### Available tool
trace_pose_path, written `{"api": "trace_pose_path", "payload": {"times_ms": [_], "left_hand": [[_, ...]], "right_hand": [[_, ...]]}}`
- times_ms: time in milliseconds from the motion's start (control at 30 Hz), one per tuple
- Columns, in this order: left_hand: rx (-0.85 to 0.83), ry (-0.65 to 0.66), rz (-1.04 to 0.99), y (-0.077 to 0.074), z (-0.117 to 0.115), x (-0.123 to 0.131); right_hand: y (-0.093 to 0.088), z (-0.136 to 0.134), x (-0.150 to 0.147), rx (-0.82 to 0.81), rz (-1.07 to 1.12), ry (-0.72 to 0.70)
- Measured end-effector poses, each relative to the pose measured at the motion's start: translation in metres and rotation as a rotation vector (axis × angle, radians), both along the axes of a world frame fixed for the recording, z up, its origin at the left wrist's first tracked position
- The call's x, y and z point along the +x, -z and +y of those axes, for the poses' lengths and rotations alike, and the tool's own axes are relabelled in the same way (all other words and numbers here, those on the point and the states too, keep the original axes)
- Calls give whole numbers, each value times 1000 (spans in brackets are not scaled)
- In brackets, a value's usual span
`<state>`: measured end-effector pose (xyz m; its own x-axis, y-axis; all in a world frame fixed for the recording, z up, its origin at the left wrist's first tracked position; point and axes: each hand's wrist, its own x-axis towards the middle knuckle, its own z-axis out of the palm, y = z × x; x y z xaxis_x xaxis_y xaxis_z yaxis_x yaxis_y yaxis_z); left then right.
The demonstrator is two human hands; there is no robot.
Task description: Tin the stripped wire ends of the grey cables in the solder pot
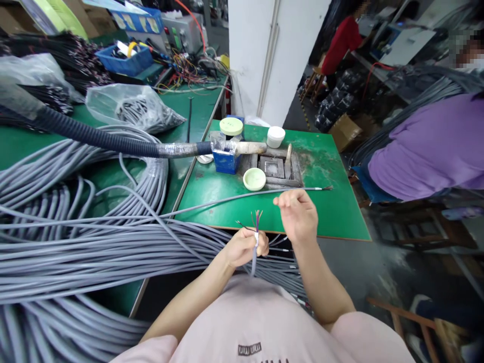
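Grey multicore cable (253, 263) — wires (257, 221) fanned
Left hand (242, 247) clamped on it; right hand (301, 218) curled nearby — its grip I cannot tell.

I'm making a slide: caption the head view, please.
Left grip holds a gray cable, colored wires fanned upward; right grip hovers beside it.

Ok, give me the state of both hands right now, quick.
Left hand: closed, holding a gray cable near its stripped end.
Right hand: raised, loosely curled closed; nothing visibly held.
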<state>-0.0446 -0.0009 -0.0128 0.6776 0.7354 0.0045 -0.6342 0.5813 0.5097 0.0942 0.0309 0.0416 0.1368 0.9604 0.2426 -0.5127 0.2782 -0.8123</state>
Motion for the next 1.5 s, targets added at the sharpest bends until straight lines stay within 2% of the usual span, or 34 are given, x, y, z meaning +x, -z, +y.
{"api": "trace_pose_path", "payload": {"times_ms": [133, 233, 300, 533, 733, 800, 867, 1000, 1067, 1133, 1200, 1233, 1300, 1333, 1400, 1467, 1500], "left_hand": [[-73, -92, 159, 6, 5, 1], [-96, -114, 272, 5, 7, 3], [-94, -114, 329, 2, 7, 5], [-39, -141, 425, 0, 7, 6], [-99, -182, 400, 1, 12, 2], [-160, -198, 386, 1, 13, 1], [-211, -223, 361, 1, 16, -1], [-255, -270, 258, -2, 24, -1], [-255, -284, 235, -6, 29, 0], [-236, -311, 265, -13, 29, 0], [-152, -438, 352, -26, 22, -4], [-56, -522, 412, -34, 16, -7], [280, -615, 494, -52, 0, -15], [503, -551, 489, -60, -8, -18], [905, -276, 418, -70, -22, -20], [1140, -44, 412, -69, -27, -15], [1203, 0, 473, -63, -26, -11]], "right_hand": [[4, -6, 15, -66, -381, 64], [7, -12, 16, -103, -673, -24], [7, -13, 13, -127, -773, -86], [2, -6, 5, -195, -732, -110], [7, -10, 10, -131, -752, 19], [9, -14, 14, -64, -830, 87], [10, -18, 19, 85, -945, 112], [11, -25, 20, 522, -1279, -22], [13, -26, 19, 655, -1429, -51], [15, -23, 20, 718, -1517, 7], [14, -15, 27, 739, -1543, 144], [12, -9, 32, 735, -1542, 225], [6, 6, 44, 705, -1529, 396], [2, 14, 49, 690, -1521, 472], [-5, 30, 55, 670, -1507, 569], [-12, 44, 53, 646, -1504, 576], [-15, 49, 50, 624, -1508, 553]]}}
